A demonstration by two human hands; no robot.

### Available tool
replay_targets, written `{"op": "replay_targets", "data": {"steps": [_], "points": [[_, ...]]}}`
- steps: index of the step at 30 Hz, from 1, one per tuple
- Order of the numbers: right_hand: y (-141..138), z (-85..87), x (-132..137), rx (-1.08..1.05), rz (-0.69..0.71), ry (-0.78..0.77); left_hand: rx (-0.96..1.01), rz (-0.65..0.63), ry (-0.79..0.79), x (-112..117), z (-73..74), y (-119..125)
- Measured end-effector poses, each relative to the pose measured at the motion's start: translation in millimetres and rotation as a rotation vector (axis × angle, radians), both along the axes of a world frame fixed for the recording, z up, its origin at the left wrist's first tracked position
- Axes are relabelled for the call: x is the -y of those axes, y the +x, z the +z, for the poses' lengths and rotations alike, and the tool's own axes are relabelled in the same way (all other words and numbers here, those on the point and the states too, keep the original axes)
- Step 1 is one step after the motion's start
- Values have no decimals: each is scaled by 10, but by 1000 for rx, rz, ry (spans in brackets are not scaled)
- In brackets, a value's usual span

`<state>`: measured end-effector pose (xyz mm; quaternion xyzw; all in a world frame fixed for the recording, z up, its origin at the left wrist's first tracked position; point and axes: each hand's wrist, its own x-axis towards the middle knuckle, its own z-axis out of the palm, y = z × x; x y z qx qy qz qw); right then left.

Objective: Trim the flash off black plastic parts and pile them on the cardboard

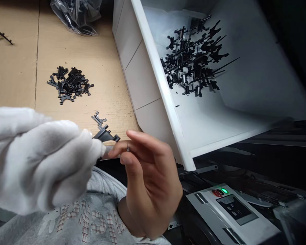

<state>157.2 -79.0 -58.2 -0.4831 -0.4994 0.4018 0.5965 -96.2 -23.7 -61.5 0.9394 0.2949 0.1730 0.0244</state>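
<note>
Aloft, left hand [38, 160] pinching black plastic part [105, 135]

One camera, worn on the person's head, looks forward and down from close above the gloved left hand [38, 160] and bare right hand [150, 183] — taking in a cardboard sheet [15, 68] and white bin [142, 78] ahead, the grey sweatshirt [15, 231] below.

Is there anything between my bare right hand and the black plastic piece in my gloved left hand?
Nothing visible stands between the bare right hand and the black plastic piece; the gloved left hand grips it.
</note>
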Motion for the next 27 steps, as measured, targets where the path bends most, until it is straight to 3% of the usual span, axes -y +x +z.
{"op": "replay_targets", "data": {"steps": [4, 5, 8, 14, 19, 21, 25, 27], "points": [[-3, 46, 65, 16, 90, 2, 111, 102, 328, 26, 77, 92], [-11, 54, 67, 21, 122, -5, 56, 42, 328, 1, 103, 122], [-39, 68, 49, 46, 170, -4, 4, -84, 297, -93, 195, 210], [-65, 95, 34, 90, 145, -12, 7, 10, 246, -110, 266, 334], [-60, 113, 32, 107, 161, -8, 37, -49, 236, -55, 155, 163], [-62, 118, 32, 105, 162, -24, 7, -14, 204, 13, 103, 63], [-74, 107, 25, 92, 151, -36, -131, 140, -44, 130, 7, 9], [-77, 90, 12, 79, 146, -31, -146, 151, -119, 113, -51, 63]]}}
